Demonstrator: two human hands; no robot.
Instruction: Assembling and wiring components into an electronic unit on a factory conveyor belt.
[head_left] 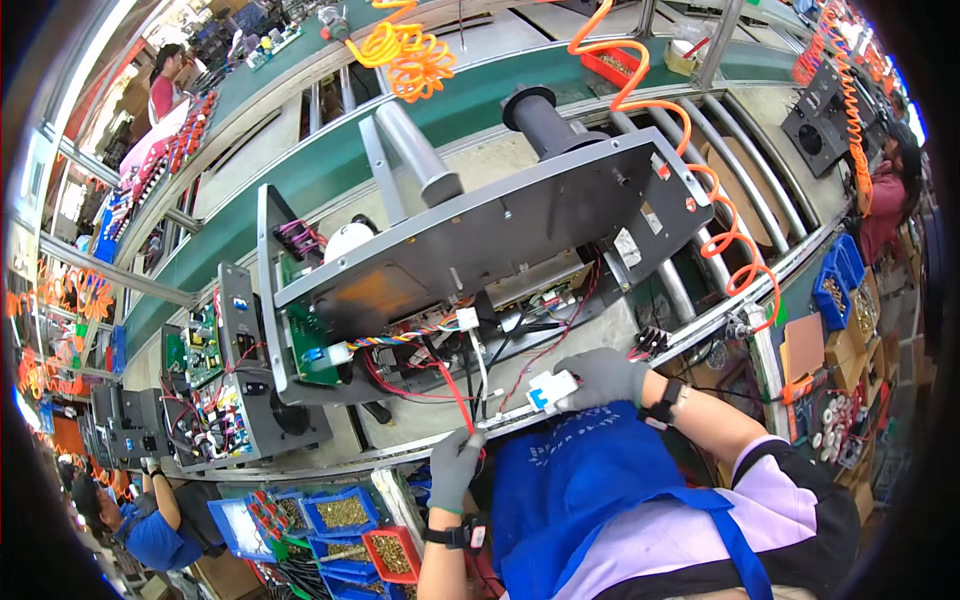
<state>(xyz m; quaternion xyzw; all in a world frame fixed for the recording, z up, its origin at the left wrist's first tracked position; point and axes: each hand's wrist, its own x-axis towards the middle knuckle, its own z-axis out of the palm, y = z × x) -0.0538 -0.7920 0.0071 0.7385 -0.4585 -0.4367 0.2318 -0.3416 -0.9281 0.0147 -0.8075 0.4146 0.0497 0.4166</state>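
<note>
My left hand (455,468), in a grey glove, pinches the end of a red wire (457,398) at the front edge of the line. The wire runs up into a large dark grey metal housing (500,225). In front of the housing, my gloved right hand (605,378) is closed on a small white and blue part (552,391), perhaps a connector. A white plug (467,319) sits on a twisted multicoloured cable (405,335) inside the housing. Beside it hangs a white cable (481,362). A green circuit board (312,345) stands at the housing's left end.
Another open unit with circuit boards (235,400) stands to the left. Blue bins (340,510) and a red bin (392,554) hold small brass-coloured hardware below. Metal rollers (765,170) lie at the right, and an orange coiled hose (725,225) hangs there. Co-workers are on both sides.
</note>
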